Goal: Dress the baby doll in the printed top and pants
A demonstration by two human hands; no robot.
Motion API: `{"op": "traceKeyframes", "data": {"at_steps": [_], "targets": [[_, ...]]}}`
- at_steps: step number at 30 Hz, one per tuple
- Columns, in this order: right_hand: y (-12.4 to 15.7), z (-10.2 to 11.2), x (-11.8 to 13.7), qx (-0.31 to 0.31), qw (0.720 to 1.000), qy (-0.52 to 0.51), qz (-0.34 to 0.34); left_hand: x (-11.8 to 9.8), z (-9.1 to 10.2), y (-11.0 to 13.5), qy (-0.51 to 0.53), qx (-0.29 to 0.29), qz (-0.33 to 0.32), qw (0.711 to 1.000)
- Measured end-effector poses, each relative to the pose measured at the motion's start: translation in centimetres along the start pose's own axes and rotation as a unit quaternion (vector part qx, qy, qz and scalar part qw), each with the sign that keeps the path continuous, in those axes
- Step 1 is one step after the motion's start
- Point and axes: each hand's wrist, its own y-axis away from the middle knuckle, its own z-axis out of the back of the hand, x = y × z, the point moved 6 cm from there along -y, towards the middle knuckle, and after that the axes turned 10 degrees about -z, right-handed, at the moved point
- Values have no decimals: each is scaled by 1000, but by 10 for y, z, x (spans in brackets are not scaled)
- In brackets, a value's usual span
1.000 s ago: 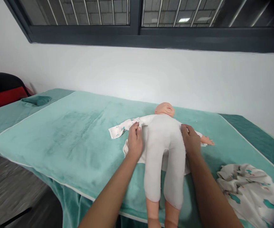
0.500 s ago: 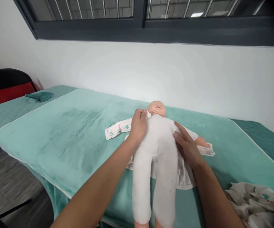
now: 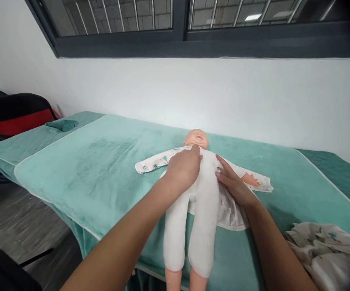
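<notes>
A baby doll (image 3: 203,226) with a white cloth body lies face up, its head toward the wall and its bare feet toward me. Under it is a white baby shirt (image 3: 155,161) with a green and pink print, its sleeves spread to both sides. My left hand (image 3: 183,169) is closed on the shirt's edge over the doll's upper chest, just below the chin. Fingers stretched, my right hand (image 3: 234,182) rests along the other side of the doll's torso. A doll hand shows at the right sleeve; the left sleeve covers the other arm.
A green plush cover (image 3: 102,161) lies over the bed. Crumpled printed cloth (image 3: 326,246) sits at the lower right. A black and red chair (image 3: 17,117) stands at the far left, and a dark-framed window (image 3: 181,46) is above the white wall.
My left hand has moved right, bringing the shirt's edge across the doll's chest. The left sleeve now lies straighter. My right hand stays at the doll's side.
</notes>
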Motion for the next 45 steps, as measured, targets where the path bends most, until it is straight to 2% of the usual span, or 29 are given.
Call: {"op": "traceKeyframes", "data": {"at_steps": [3, 4, 5, 7, 8, 11, 12, 14, 18, 24, 26, 28, 31, 34, 36, 39, 41, 45], "targets": [[1, -2, 1, 3, 1000, -13, 3, -9, 1, 19, 135, 104, -24, 985], [1, -2, 1, 2, 1000, -14, 3, -5, 4, 26, 158, 116, -32, 980], [1, -2, 2, 1, 1000, -15, 3, 7, 11, 31, 143, 88, -33, 985], [1, -2, 2, -2, 1000, -14, 1, 48, 30, 42, -14, -13, -21, 1000], [1, -2, 2, -2, 1000, -14, 0, 72, 37, 49, -104, -44, -6, 994], [1, -1, 2, -1, 1000, -17, -5, 145, 39, 64, -271, -2, 32, 962], [1, -1, 1, -1, 1000, -18, -7, 164, 40, 67, -302, 15, 41, 952], [1, -1, 0, -3, 1000, -17, -9, 188, 42, 67, -357, 42, 37, 932], [0, 1, -3, -15, 1000, -11, -4, 204, 55, 49, -419, 44, 43, 906], [0, 2, -4, -13, 1000, -16, -9, 226, 70, 27, -414, 5, 103, 904], [0, 1, -4, -11, 1000, -21, -14, 228, 71, 29, -399, -12, 118, 909], [0, 2, -4, -15, 999, -23, -17, 221, 70, 38, -384, -46, 120, 914], [0, 2, -5, -20, 999, -26, -21, 194, 63, 63, -357, -113, 86, 923], [1, 1, -4, -19, 999, -20, -22, 161, 50, 99, -272, -168, 38, 947], [2, 0, -3, -18, 1000, -15, -17, 148, 41, 121, -157, -161, 25, 974], [3, 0, -1, -19, 1000, -5, -16, 141, 29, 147, 10, -119, 79, 990], [3, 0, -2, -28, 999, -3, -16, 131, 22, 154, 25, -72, 85, 993], [2, 1, -5, -37, 999, -4, -13, 99, 6, 155, -21, -20, 37, 999]]}}
